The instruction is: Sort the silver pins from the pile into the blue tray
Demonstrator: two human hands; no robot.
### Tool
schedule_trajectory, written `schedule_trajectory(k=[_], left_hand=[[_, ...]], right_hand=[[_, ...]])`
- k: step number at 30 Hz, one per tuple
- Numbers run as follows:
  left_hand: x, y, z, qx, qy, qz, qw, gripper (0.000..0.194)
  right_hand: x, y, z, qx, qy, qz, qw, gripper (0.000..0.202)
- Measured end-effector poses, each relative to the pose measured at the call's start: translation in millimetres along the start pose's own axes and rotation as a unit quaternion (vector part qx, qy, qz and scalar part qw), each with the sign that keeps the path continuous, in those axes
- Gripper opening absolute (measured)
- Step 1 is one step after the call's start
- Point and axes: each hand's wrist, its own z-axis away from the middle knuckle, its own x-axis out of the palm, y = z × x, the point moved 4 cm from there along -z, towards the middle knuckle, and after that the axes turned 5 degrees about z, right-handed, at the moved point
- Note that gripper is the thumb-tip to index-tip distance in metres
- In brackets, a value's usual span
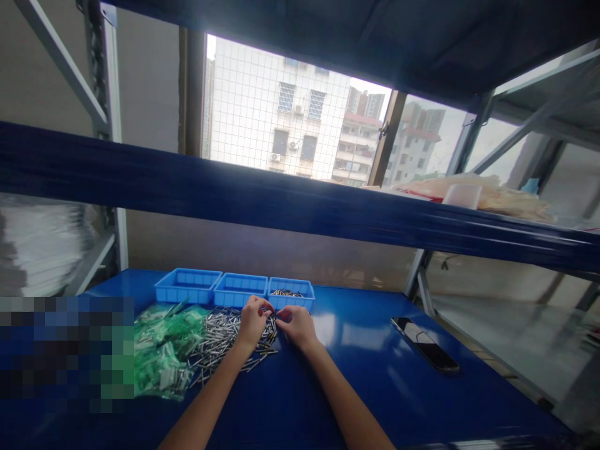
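A loose pile of thin metal pieces (pixel 218 340) lies on the blue table (pixel 281 400). Over the pile's right side is my left hand (pixel 254 319), its fingers curled together at the tips. My right hand (pixel 296 324) is just to the right, thumb and fingers pinched, the fingertips of both hands nearly meeting. Whatever sits between the fingertips is too small to make out. Behind my hands stand three blue trays in a row: the left tray (pixel 187 294), the middle tray (pixel 240 299) and the right tray (pixel 293 302), which holds small pieces.
Green plastic bags (pixel 164 350) lie left of the pile. A phone (pixel 424 344) rests on the table's right side. A blue shelf beam (pixel 300 209) crosses above the table, with metal posts at both sides. The far left is pixelated.
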Motion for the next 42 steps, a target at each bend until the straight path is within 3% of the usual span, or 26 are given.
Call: schedule_trajectory(k=[10,14,18,24,34,38,42], left_hand=[[-8.5,-3,-2,-0.022,0.047,0.035,0.998,0.008],[-8.8,-5,-2,-0.023,0.044,0.031,0.998,0.012],[-13.3,-5,-2,-0.027,0.077,0.016,0.997,0.013],[-19.1,-4,-2,-0.035,0.115,0.020,0.993,0.013],[-15.5,-1,-1,-0.044,0.081,0.024,0.995,0.015],[-16.8,-2,0,-0.053,0.099,0.014,0.994,0.012],[-20.3,-1,-1,-0.061,0.132,0.018,0.989,0.014]], right_hand=[[-5,-8,4,0.006,0.001,0.033,0.999,0.015],[-10,-14,5,0.004,0.030,0.053,0.998,0.018],[-13,-20,4,-0.001,0.059,0.022,0.998,0.023],[-15,-33,7,-0.051,0.073,-0.006,0.996,0.024],[-9,-43,12,-0.091,0.025,0.002,0.996,0.020],[-6,-42,13,-0.096,-0.002,0.015,0.995,0.021],[-3,-31,12,-0.089,-0.019,0.030,0.995,0.047]])
